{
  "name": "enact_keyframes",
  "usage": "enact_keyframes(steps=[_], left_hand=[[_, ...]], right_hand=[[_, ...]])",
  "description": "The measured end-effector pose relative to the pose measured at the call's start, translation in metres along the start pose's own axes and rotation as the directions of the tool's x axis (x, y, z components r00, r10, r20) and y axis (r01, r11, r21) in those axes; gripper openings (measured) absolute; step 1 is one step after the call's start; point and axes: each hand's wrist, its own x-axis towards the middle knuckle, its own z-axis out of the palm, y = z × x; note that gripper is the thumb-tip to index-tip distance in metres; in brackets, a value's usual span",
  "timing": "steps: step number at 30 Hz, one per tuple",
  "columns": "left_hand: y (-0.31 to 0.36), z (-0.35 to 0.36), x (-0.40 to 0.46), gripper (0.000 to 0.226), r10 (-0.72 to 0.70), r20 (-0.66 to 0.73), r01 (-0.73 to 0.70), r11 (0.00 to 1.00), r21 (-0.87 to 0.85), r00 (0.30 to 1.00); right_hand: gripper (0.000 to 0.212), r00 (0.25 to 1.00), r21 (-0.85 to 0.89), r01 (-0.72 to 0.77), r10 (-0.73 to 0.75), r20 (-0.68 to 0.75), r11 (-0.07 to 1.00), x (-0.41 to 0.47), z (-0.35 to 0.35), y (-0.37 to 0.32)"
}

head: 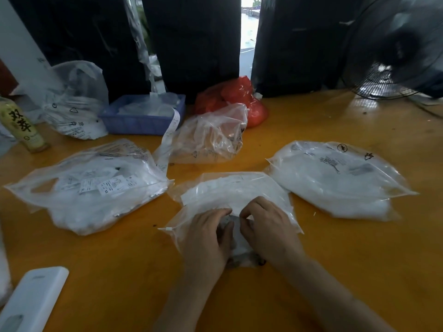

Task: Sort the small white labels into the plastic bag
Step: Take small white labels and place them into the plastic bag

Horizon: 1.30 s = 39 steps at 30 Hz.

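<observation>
Plastic bag [236, 202] lay flat near table's [335, 248] front edge, centre, long axis left-right. Both hands on its near part: left hand [206, 240] and right hand [266, 226] met, fingers curled, pinching grey-white bundle, presumably labels [236, 233], through film. Neither hand nearer.

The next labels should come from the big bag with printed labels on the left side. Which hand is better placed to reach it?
Probably the left hand. It lies nearer to the label bag, with bare table between them. The right hand would have to cross over the left; it can keep holding the middle bag.
</observation>
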Motion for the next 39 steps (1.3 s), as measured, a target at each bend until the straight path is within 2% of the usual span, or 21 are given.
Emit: enact_keyframes(steps=[7,13,15,16,17,19,20,22,23,25,26,29,31,34,37,39], left_hand=[[-0.003,0.003,0.003,0.011,-0.017,-0.082,0.011,0.998,-0.067,0.996],[-0.001,0.000,-0.003,0.014,-0.091,-0.144,0.060,0.976,-0.207,0.985],[0.002,-0.002,-0.006,0.005,-0.141,-0.106,0.106,0.953,-0.283,0.984],[0.004,-0.003,-0.007,0.008,-0.164,-0.099,0.124,0.937,-0.326,0.981],[0.005,-0.003,-0.008,0.015,-0.179,-0.106,0.129,0.921,-0.368,0.978],[0.007,-0.004,-0.009,0.019,-0.178,-0.127,0.117,0.914,-0.388,0.976],[0.007,-0.004,-0.009,0.019,-0.154,-0.151,0.092,0.931,-0.354,0.977],[0.008,-0.004,-0.010,0.019,-0.109,-0.211,0.049,0.961,-0.273,0.971],[0.008,-0.004,-0.010,0.018,-0.104,-0.236,0.043,0.968,-0.249,0.966],[0.006,-0.003,-0.010,0.020,-0.078,-0.272,0.016,0.975,-0.224,0.959],[0.005,-0.002,-0.009,0.020,-0.054,-0.276,-0.007,0.977,-0.215,0.960],[0.000,0.000,-0.008,0.020,0.022,-0.250,-0.076,0.975,-0.210,0.968],[-0.002,0.001,-0.008,0.026,0.038,-0.206,-0.086,0.969,-0.230,0.978],[-0.003,0.002,-0.009,0.034,0.008,-0.168,-0.052,0.965,-0.258,0.986],[-0.004,0.002,-0.009,0.035,-0.026,-0.171,-0.023,0.960,-0.278,0.985],[-0.005,0.003,-0.008,0.035,-0.025,-0.163,-0.022,0.960,-0.280,0.986]], right_hand=[[0.014,0.999,0.016,0.018,-0.017,-0.048,1.000,-0.007,-0.007,-0.003],[0.039,0.990,0.000,-0.031,0.031,0.135,1.000,-0.009,-0.025,-0.004],[0.037,0.996,0.145,-0.072,0.063,0.068,0.987,-0.011,-0.042,-0.008],[0.032,0.996,0.236,-0.086,0.092,-0.015,0.968,-0.010,-0.052,-0.008],[0.026,0.984,0.256,-0.086,0.122,-0.129,0.963,-0.007,-0.061,-0.002],[0.017,0.927,0.091,-0.173,0.193,-0.320,0.981,0.013,-0.079,0.025],[0.018,0.907,-0.034,-0.290,0.264,-0.328,0.956,0.025,-0.087,0.045],[0.028,0.859,-0.250,-0.509,0.467,-0.210,0.824,0.047,-0.100,0.084],[0.033,0.835,-0.327,-0.545,0.536,-0.127,0.772,0.052,-0.103,0.098],[0.034,0.821,-0.391,-0.524,0.571,0.006,0.757,0.057,-0.101,0.114],[0.027,0.834,-0.365,-0.509,0.551,0.015,0.779,0.057,-0.099,0.118],[0.013,0.872,-0.258,-0.487,0.479,-0.100,0.834,0.054,-0.094,0.121],[0.016,0.876,-0.237,-0.482,0.461,-0.143,0.844,0.051,-0.094,0.123],[0.022,0.863,-0.230,-0.506,0.487,-0.136,0.831,0.049,-0.093,0.129],[0.027,0.861,-0.371,-0.496,0.502,-0.089,0.785,0.049,-0.093,0.134],[0.021,0.872,-0.437,-0.459,0.486,-0.056,0.773,0.048,-0.090,0.133]])
